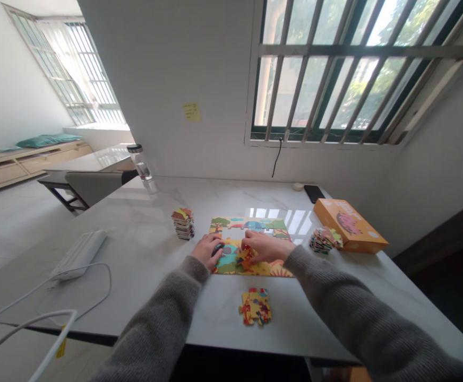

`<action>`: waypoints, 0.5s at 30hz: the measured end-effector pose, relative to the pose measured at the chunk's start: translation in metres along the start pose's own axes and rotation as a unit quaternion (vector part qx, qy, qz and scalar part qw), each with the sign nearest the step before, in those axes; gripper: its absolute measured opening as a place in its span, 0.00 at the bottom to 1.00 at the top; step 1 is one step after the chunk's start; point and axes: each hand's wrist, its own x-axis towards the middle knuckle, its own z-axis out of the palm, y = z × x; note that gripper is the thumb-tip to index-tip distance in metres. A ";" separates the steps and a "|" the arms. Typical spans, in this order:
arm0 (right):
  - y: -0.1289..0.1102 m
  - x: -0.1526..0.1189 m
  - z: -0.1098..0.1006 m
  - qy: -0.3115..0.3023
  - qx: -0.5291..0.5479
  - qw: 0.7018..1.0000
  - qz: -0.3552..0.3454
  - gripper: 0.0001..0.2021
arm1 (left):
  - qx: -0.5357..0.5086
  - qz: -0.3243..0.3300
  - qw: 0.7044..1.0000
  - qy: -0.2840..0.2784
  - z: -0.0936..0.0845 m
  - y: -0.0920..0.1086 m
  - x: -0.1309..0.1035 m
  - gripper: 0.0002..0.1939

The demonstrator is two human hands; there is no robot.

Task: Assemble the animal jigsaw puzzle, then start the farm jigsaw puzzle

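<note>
On a white marble-look table [136, 265] sits a part-built jigsaw puzzle [231, 259], with an orange puzzle box [359, 233] off to its right. The right hand [261, 246] is bent over the puzzle, and the left hand [208, 250] rests on its left edge, thumb and fingers apart. Then it's a pile of pieces [324, 241] by the box, a joined chunk [256, 307] up front, a stack of pieces [183, 227] on the left, and a yellow-and-red bit [245, 258] under the right fingertips, pinched or just pressed, can't tell.

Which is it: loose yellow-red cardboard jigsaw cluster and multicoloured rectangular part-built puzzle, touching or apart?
Apart. Head view shows a strip of white tabletop between cluster and puzzle.
</note>
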 end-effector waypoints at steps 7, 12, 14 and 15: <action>-0.005 -0.001 0.007 0.104 0.168 0.979 0.053 0.06 | -0.220 -0.059 0.973 0.047 -0.007 0.032 0.004 0.17; -0.021 0.009 0.028 0.213 0.234 0.946 0.064 0.07 | -0.330 -0.069 0.941 0.010 -0.003 0.039 0.005 0.23; -0.028 0.009 0.032 0.247 0.210 0.945 0.041 0.10 | -0.371 -0.096 0.924 0.011 0.000 0.034 0.006 0.25; -0.031 0.008 0.033 0.261 0.188 0.947 0.020 0.13 | -0.393 -0.110 0.913 0.013 0.001 0.031 0.006 0.27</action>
